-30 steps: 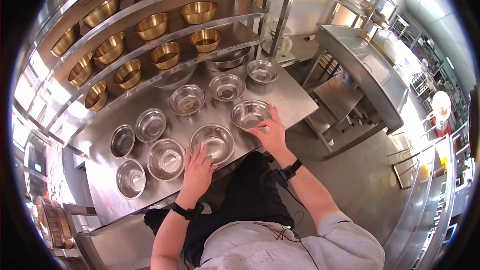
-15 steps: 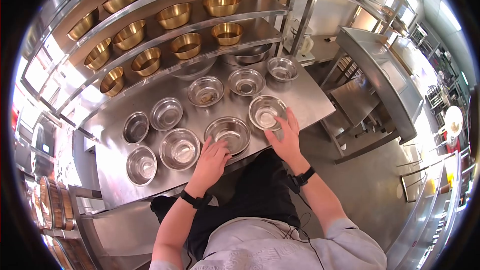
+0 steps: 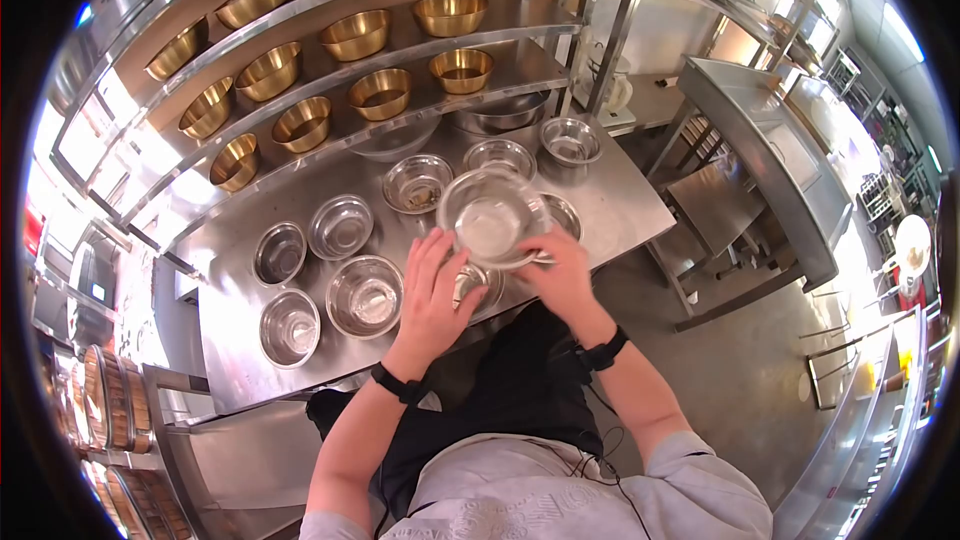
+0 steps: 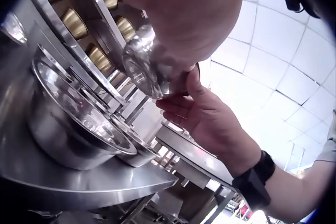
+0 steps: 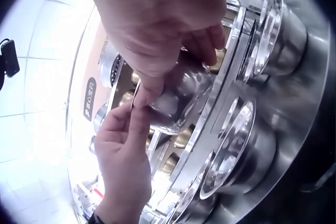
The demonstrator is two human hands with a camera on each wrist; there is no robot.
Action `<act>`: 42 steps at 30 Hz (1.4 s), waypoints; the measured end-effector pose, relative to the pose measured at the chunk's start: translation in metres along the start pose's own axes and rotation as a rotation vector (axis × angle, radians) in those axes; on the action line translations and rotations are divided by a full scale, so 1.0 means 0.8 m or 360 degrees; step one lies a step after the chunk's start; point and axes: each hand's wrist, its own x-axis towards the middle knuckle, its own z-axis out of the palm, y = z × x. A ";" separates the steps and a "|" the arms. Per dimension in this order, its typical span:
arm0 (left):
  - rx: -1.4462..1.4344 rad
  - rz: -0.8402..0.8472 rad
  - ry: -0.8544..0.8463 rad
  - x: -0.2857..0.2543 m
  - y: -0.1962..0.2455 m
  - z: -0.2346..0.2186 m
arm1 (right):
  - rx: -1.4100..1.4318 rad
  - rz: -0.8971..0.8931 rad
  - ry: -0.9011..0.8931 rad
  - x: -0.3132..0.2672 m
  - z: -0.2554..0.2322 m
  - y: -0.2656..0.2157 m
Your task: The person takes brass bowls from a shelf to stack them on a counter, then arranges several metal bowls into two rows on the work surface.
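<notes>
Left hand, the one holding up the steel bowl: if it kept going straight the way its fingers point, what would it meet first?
Probably the small steel bowl in the back row on the steel table, beyond the left hand and its lifted round steel bowl; depth is unclear.

Silver steel bowls (image 3: 365,297) on a grey steel table (image 3: 610,195), gold bowls (image 3: 381,93) above, black wristbands (image 3: 397,384).

steel shelving (image 3: 520,15), grey floor (image 3: 740,360), ceiling panels (image 4: 273,50)

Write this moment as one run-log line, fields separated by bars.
hands: left hand and right hand hold steel bowl | bowl: lifted above steel table | beneath: other steel bowls | shelves: brass bowls
</notes>
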 end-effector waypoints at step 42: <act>0.0010 -0.0343 -0.0430 -0.124 0.001 -0.054 | -0.0716 -0.0142 0.0044 -0.070 -0.026 0.111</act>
